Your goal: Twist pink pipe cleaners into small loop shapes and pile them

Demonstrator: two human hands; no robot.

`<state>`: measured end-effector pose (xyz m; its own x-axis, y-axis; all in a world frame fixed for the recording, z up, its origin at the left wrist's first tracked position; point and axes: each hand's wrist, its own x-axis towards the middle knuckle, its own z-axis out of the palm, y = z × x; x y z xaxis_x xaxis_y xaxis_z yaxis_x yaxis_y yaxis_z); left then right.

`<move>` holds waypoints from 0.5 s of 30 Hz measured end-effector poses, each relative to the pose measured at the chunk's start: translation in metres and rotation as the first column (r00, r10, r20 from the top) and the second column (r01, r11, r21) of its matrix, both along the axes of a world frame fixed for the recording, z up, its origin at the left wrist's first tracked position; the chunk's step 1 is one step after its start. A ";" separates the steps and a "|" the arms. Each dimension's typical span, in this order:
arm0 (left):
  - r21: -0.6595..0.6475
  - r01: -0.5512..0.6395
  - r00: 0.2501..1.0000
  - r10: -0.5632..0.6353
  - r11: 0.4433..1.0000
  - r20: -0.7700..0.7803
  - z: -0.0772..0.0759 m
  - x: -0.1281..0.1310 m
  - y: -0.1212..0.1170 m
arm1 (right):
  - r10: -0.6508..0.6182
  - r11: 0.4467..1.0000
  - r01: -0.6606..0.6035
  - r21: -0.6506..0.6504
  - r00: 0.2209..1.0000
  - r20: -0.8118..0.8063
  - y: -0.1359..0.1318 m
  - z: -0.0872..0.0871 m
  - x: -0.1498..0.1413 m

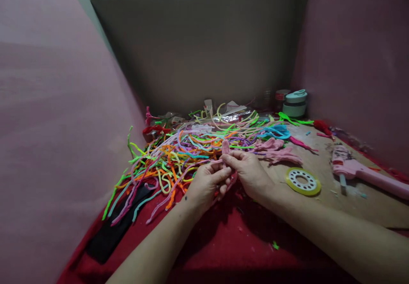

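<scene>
My left hand (211,181) and my right hand (244,169) meet in front of the heap, fingertips pinched together. Between them is a pink pipe cleaner (226,146), bent into a narrow loop that stands up above the fingers. Both hands grip its lower part, and the fingers hide much of it. Just behind lies a tangled heap of multicoloured pipe cleaners (188,147). To the right of my right hand rests a bundle of looped pink pipe cleaners (281,152), with blue looped ones (275,131) behind it.
A yellow-rimmed tape roll (303,181) and a pink glue gun (358,169) lie on the board at right. A mint lidded container (294,104) stands at the back. A black flat object (115,228) lies on the red cloth (204,250). Pink walls flank both sides.
</scene>
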<state>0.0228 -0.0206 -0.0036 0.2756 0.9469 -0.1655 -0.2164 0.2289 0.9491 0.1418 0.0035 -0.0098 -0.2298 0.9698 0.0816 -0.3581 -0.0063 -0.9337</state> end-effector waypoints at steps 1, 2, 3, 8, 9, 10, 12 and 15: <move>-0.024 0.006 1.000 -0.006 1.000 0.001 -0.001 0.001 0.000 | -0.011 1.000 0.011 0.009 1.000 0.024 0.000 -0.001 -0.001; -0.050 0.013 1.000 -0.013 0.999 0.003 -0.001 0.001 0.000 | -0.028 0.999 0.027 0.018 0.998 0.047 0.000 -0.003 -0.002; -0.073 0.022 1.000 -0.022 0.997 0.000 -0.001 0.001 -0.001 | -0.047 0.999 0.045 0.027 0.997 0.065 0.000 -0.005 -0.003; -0.058 -0.021 0.999 0.018 0.998 -0.050 0.004 0.005 -0.001 | -0.108 0.993 0.104 0.052 0.990 0.090 0.003 -0.011 -0.005; -0.018 -0.044 0.998 0.043 0.999 -0.050 0.004 0.006 -0.001 | -0.109 0.993 0.105 0.053 0.990 0.092 0.003 -0.011 -0.005; 0.027 -0.067 0.996 0.068 0.997 -0.049 0.005 0.008 -0.001 | -0.111 0.993 0.106 0.055 0.989 0.096 0.003 -0.011 -0.005; 0.098 -0.098 0.993 0.104 0.990 -0.055 0.005 0.011 -0.001 | -0.123 0.991 0.116 0.065 0.986 0.110 0.003 -0.011 -0.005; 0.100 -0.105 0.991 0.112 0.989 -0.070 0.003 0.012 -0.001 | -0.142 0.988 0.133 0.074 0.982 0.127 0.003 -0.010 -0.004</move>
<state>0.0345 -0.0220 -0.0003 0.1609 0.9830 -0.0889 -0.1620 0.1151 0.9801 0.1376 0.0067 -0.0195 -0.1076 0.9865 0.1236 -0.2259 0.0968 -0.9693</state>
